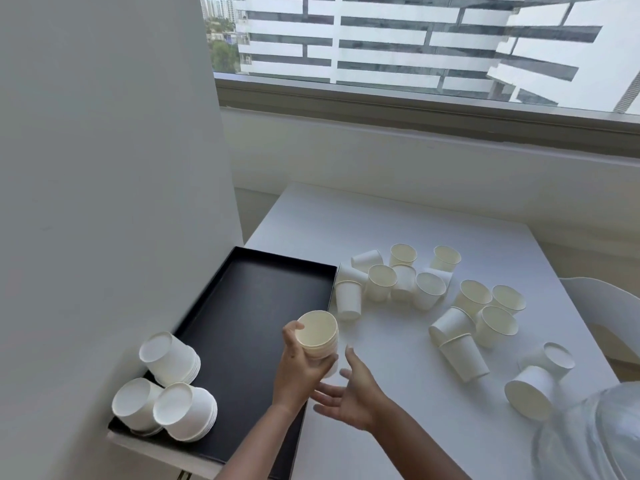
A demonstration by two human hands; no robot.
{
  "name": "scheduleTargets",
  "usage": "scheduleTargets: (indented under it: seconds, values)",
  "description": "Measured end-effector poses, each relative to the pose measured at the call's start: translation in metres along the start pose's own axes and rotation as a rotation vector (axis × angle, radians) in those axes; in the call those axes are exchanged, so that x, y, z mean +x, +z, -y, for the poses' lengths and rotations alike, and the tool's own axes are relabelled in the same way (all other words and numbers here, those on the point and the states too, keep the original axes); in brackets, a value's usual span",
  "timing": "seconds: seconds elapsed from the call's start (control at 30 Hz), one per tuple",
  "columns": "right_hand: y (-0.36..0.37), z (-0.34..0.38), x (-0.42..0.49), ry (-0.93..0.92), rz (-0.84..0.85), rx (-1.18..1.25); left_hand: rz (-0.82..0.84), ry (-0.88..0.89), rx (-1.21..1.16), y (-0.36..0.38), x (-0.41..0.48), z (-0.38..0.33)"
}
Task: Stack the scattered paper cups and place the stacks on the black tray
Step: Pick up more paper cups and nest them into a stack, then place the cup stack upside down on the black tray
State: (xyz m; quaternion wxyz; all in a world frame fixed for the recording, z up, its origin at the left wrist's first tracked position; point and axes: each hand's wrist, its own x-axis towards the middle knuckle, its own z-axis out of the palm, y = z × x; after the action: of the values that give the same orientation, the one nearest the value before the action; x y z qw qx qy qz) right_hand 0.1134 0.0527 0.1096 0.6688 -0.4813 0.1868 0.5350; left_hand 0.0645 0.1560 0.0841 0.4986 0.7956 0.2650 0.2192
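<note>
At lower centre the left hand has a closed grip on a cup stack; the right hand is open. Next, probably, the stack goes onto the black tray.

Your left hand and right hand are both bare. Your wrists are bare too, and so are your left forearm and right forearm, down to the lower edge of the view. Your fingers are slim. The nails look short and plain, but they are too small to tell more.
</note>
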Motion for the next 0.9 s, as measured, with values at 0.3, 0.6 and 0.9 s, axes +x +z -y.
scheduleTargets:
  seconds: [0.3,0.6,0.9]
  values:
    - [0.019,0.006,0.014,-0.024,0.028,0.352,0.093,0.021,-0.013,-0.015,-0.01,0.007]
    - [0.035,-0.002,0.024,-0.134,0.03,0.219,-0.082,0.002,0.075,-0.044,-0.009,0.011]
    - [0.066,-0.026,0.047,-0.176,-0.034,0.005,-0.35,0.115,0.602,-0.109,0.011,0.023]
